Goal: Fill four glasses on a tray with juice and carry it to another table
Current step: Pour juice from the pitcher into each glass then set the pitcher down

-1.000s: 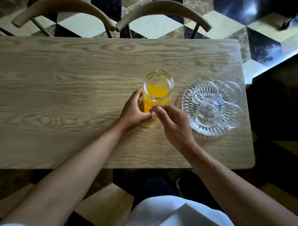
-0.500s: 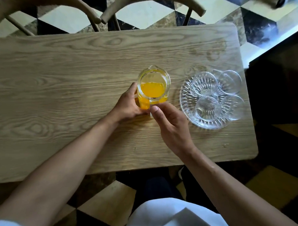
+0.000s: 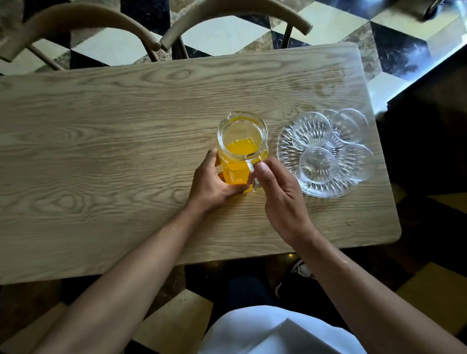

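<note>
A glass jug [image 3: 240, 142] partly full of orange juice stands on the wooden table [image 3: 107, 150], its spout pointing away from me. My left hand [image 3: 213, 184] wraps around the jug's lower left side. The jug's clear handle, on the side facing me, is pinched by the fingers and thumb of my right hand [image 3: 277, 189]. To the right lies a cut-glass tray [image 3: 287, 149] carrying several empty glasses [image 3: 312, 129], all upright and clustered together.
Two wooden chairs [image 3: 234, 11] stand tucked in at the far side of the table. The table's right edge is just beyond the tray, with a dark cabinet [image 3: 443, 127] past it. Checkered tile floor surrounds the table.
My right hand has closed around the jug handle. The jug stays on the table, and my left hand keeps its hold on the side.
</note>
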Action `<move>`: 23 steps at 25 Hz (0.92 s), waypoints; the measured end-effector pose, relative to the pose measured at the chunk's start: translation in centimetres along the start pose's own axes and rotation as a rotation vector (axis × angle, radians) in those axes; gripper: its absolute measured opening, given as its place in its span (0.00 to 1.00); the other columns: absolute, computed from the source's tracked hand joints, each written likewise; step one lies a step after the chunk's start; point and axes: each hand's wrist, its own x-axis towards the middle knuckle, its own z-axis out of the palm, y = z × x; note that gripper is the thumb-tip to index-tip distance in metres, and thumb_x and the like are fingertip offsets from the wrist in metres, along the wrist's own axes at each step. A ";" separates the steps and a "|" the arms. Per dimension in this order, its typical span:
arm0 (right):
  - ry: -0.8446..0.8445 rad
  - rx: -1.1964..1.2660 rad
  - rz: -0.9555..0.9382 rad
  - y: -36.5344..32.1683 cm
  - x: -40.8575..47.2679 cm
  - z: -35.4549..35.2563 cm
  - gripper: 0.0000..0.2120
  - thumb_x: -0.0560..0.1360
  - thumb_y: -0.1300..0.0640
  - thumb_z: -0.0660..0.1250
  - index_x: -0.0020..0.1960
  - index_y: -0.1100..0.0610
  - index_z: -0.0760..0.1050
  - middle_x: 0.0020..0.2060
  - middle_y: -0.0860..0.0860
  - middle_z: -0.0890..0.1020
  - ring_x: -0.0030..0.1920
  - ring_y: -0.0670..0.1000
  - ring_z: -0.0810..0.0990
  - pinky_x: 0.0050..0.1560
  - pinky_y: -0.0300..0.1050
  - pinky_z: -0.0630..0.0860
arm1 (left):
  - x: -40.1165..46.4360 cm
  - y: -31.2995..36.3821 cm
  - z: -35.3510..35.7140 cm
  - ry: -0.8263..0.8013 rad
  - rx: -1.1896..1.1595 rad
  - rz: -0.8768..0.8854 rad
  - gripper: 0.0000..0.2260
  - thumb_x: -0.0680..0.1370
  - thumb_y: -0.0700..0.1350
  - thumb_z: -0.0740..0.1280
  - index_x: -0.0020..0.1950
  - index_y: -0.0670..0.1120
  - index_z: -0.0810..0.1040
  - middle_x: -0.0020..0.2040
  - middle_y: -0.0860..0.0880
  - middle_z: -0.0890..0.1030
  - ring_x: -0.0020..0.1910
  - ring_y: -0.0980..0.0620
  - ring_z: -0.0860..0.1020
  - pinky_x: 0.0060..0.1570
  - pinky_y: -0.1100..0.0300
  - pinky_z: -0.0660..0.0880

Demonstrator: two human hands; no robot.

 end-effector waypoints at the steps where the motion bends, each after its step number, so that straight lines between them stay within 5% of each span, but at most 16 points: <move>1: -0.013 0.001 -0.005 0.0 -0.7 -0.5 0.16 0.84 0.56 0.59 0.43 0.65 0.75 0.38 0.50 0.77 0.40 0.45 0.74 0.45 0.38 0.70 | -1.1 0.2 0.5 0.017 -0.010 0.000 0.41 0.59 0.55 0.87 0.68 0.49 0.74 0.59 0.49 0.85 0.56 0.50 0.84 0.54 0.59 0.79; 5: 0.005 0.076 -0.007 -0.5 -3.4 -2.6 0.20 0.82 0.49 0.59 0.41 0.66 0.71 0.36 0.51 0.73 0.38 0.45 0.71 0.41 0.38 0.69 | -5.4 2.0 2.9 0.055 -0.041 -0.020 0.38 0.61 0.50 0.88 0.64 0.46 0.74 0.57 0.48 0.85 0.53 0.51 0.84 0.47 0.73 0.76; 9: 0.056 0.159 -0.017 -1.4 -6.6 -6.3 0.22 0.80 0.46 0.59 0.39 0.65 0.67 0.34 0.56 0.68 0.35 0.47 0.67 0.37 0.38 0.66 | -9.7 4.4 6.9 0.090 -0.033 -0.029 0.35 0.61 0.52 0.88 0.61 0.49 0.73 0.55 0.49 0.85 0.52 0.50 0.85 0.53 0.53 0.81; 15: 0.097 0.234 -0.016 -1.7 -11.4 -14.3 0.24 0.79 0.47 0.61 0.39 0.68 0.66 0.35 0.57 0.66 0.34 0.43 0.67 0.37 0.33 0.68 | -14.5 8.1 13.8 0.073 -0.008 -0.010 0.42 0.56 0.67 0.82 0.64 0.53 0.72 0.59 0.49 0.84 0.56 0.47 0.84 0.56 0.46 0.82; 23: 0.095 0.345 0.032 -2.7 -14.1 -24.4 0.15 0.80 0.53 0.61 0.36 0.57 0.68 0.31 0.56 0.65 0.34 0.48 0.66 0.36 0.41 0.64 | -16.8 12.8 21.4 -0.019 -0.012 0.072 0.40 0.60 0.60 0.85 0.66 0.48 0.73 0.62 0.48 0.82 0.61 0.48 0.81 0.62 0.48 0.79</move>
